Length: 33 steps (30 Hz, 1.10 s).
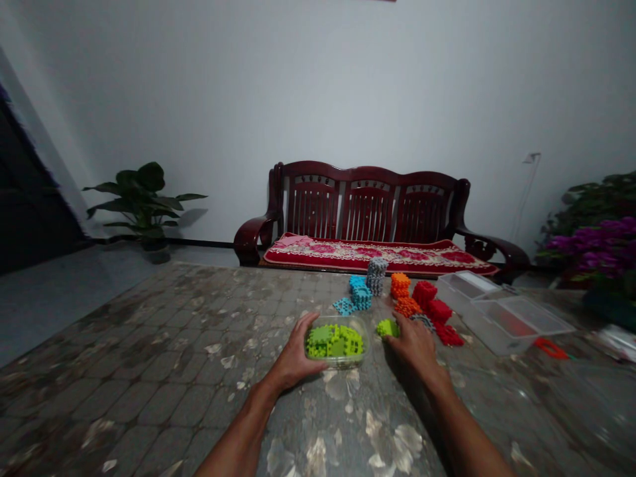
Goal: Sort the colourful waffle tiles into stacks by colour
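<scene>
My left hand (294, 356) is wrapped around the left side of a clear plastic container (342, 363), thumb along its near edge. Bright green toothed plastic building pieces (334, 340) fill it. To the right, my right hand (413, 342) has its thumb and fingers closed on a small stack of green building pieces (386, 327) at the table surface. Just beyond that hand are orange building pieces (400, 285), red building pieces (426, 293) and a few grey pieces (423, 322). Blue stacks (362, 296) and a tall grey stack (377, 276) stand behind the container.
An open translucent box (501, 324) lies at the right, with an orange-red item (550, 348) beside it. A patterned cloth (163, 371) covers the table. Past its far edge stands a wooden bench (370, 205). Potted plants (144, 199) and purple flowers (601, 245) flank it.
</scene>
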Available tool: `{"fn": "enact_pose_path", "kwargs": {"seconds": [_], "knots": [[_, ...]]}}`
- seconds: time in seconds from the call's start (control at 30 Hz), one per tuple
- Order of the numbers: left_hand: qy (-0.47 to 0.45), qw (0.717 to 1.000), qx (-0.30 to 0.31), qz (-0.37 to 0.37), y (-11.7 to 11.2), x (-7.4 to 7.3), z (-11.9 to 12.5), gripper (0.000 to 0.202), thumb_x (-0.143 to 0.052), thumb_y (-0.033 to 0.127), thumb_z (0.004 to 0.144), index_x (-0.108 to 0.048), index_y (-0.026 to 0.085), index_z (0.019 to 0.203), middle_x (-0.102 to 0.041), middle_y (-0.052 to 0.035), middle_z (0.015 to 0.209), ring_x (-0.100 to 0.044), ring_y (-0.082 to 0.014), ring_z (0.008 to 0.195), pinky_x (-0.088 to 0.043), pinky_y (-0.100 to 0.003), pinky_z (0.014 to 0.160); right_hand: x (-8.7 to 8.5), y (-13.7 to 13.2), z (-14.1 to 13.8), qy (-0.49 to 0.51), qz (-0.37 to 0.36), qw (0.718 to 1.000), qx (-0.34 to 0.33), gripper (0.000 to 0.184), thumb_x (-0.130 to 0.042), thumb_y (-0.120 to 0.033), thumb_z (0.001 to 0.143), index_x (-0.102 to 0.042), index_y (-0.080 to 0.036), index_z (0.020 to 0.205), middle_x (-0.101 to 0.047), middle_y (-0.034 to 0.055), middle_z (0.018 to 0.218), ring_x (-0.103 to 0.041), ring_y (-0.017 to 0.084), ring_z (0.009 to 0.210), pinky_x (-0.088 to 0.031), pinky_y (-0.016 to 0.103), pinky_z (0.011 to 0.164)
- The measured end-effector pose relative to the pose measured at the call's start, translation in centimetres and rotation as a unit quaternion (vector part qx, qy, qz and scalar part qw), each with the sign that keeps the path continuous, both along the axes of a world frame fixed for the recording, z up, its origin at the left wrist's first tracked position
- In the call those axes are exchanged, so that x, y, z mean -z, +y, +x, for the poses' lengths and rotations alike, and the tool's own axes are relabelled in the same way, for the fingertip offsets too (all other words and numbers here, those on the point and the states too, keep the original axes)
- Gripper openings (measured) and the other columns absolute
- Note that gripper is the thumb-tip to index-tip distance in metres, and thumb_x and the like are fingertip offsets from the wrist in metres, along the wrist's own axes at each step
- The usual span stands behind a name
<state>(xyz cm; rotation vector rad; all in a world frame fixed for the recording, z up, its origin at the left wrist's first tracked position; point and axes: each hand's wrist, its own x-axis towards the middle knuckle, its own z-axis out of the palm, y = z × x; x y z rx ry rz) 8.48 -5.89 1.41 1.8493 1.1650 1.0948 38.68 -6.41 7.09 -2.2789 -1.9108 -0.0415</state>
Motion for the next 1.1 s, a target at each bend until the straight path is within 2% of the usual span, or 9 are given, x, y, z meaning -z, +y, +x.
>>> {"fn": "enact_pose_path", "kwargs": {"seconds": [0.13, 0.23, 0.3, 0.37, 0.5, 0.7, 0.83, 0.97, 1.1], "knots": [[0.002, 1.000, 0.001, -0.001, 0.1, 0.1, 0.0, 0.102, -0.084, 0.016, 0.054, -0.043, 0.021, 0.147, -0.038, -0.0143, 0.158, -0.034, -0.0350, 0.148, -0.024, -0.054, 0.125, 0.9, 0.2, 0.5, 0.012, 0.024, 1.000, -0.009, 0.062, -0.064, -0.033, 0.085, -0.057, -0.015, 0.143, -0.071, 0.0185, 0.122, -0.062, 0.036, 0.117, -0.046, 0.043, 0.094], [0.000, 1.000, 0.006, 0.001, 0.1, 0.2, 0.0, 0.102, -0.084, 0.017, 0.055, -0.042, 0.022, 0.147, -0.037, -0.0141, 0.158, -0.034, -0.0346, 0.148, -0.025, -0.054, 0.125, 1.6, 0.6, 1.1, 0.057, 0.073, 0.995, -0.024, 0.062, -0.066, -0.030, 0.080, -0.060, -0.016, 0.140, -0.071, 0.0175, 0.122, -0.062, 0.037, 0.116, -0.046, 0.046, 0.097], [0.001, 1.000, 0.008, 0.002, 0.0, 0.1, 0.0, 0.102, -0.085, 0.018, 0.056, -0.041, 0.021, 0.148, -0.037, -0.0145, 0.158, -0.034, -0.0347, 0.148, -0.025, -0.054, 0.125, 1.8, 0.8, 1.3, 0.120, 0.115, 0.983, -0.077, 0.063, -0.067, -0.030, 0.078, -0.060, -0.018, 0.140, -0.069, 0.0149, 0.127, -0.061, 0.035, 0.118, -0.046, 0.046, 0.100], [0.003, 1.000, 0.008, -0.001, 0.0, 0.0, 0.1, 0.101, -0.085, 0.020, 0.057, -0.041, 0.020, 0.148, -0.037, -0.0150, 0.158, -0.034, -0.0347, 0.148, -0.025, -0.054, 0.125, 1.7, 1.0, 0.9, 0.192, 0.138, 0.959, -0.155, 0.064, -0.067, -0.030, 0.077, -0.059, -0.020, 0.140, -0.067, 0.0119, 0.131, -0.062, 0.031, 0.117, -0.048, 0.045, 0.101], [0.007, 1.000, 0.005, 0.001, -0.1, -0.2, 0.1, 0.101, -0.085, 0.021, 0.057, -0.042, 0.022, 0.148, -0.038, -0.0142, 0.158, -0.033, -0.0351, 0.148, -0.023, -0.055, 0.125, 0.7, 0.3, -1.7, 0.254, 0.128, 0.917, -0.280, 0.060, -0.070, -0.027, 0.078, -0.060, -0.023, 0.137, -0.067, 0.0091, 0.131, -0.061, 0.028, 0.118, -0.048, 0.044, 0.103], [0.006, 1.000, 0.004, 0.008, 0.1, 0.0, 0.1, 0.102, -0.087, 0.022, 0.054, -0.044, 0.021, 0.147, -0.039, -0.0147, 0.156, -0.034, -0.0361, 0.148, -0.023, -0.056, 0.125, -1.2, -0.9, -5.6, 0.240, 0.053, 0.897, -0.367, 0.059, -0.074, -0.025, 0.078, -0.062, -0.024, 0.136, -0.066, 0.0096, 0.133, -0.058, 0.029, 0.122, -0.045, 0.045, 0.105], [-0.002, 1.000, 0.009, 0.015, 0.1, 0.1, 0.0, 0.101, -0.087, 0.022, 0.056, -0.043, 0.022, 0.147, -0.040, -0.0145, 0.156, -0.034, -0.0351, 0.148, -0.024, -0.055, 0.125, -1.5, -1.0, -5.9, 0.235, 0.027, 0.900, -0.366, 0.050, -0.069, -0.028, 0.083, -0.065, -0.022, 0.133, -0.069, 0.0103, 0.129, -0.059, 0.030, 0.120, -0.045, 0.046, 0.104], [-0.006, 1.000, 0.009, 0.015, 0.1, 0.1, 0.1, 0.102, -0.086, 0.019, 0.056, -0.043, 0.023, 0.148, -0.039, -0.0132, 0.156, -0.034, -0.0344, 0.148, -0.024, -0.055, 0.125, -1.2, -1.2, -5.9, 0.213, 0.028, 0.912, -0.350, 0.041, -0.063, -0.023, 0.085, -0.070, -0.022, 0.125, -0.072, 0.0095, 0.119, -0.061, 0.029, 0.115, -0.046, 0.043, 0.100], [-0.009, 1.000, 0.009, 0.012, 0.1, 0.0, 0.1, 0.102, -0.086, 0.017, 0.055, -0.043, 0.023, 0.147, -0.039, -0.0128, 0.156, -0.036, -0.0344, 0.146, -0.025, -0.055, 0.125, -0.7, -1.1, -5.9, 0.235, 0.041, 0.902, -0.359, 0.036, -0.060, -0.022, 0.086, -0.073, -0.025, 0.120, -0.074, 0.0073, 0.113, -0.063, 0.026, 0.110, -0.047, 0.042, 0.099]]}}
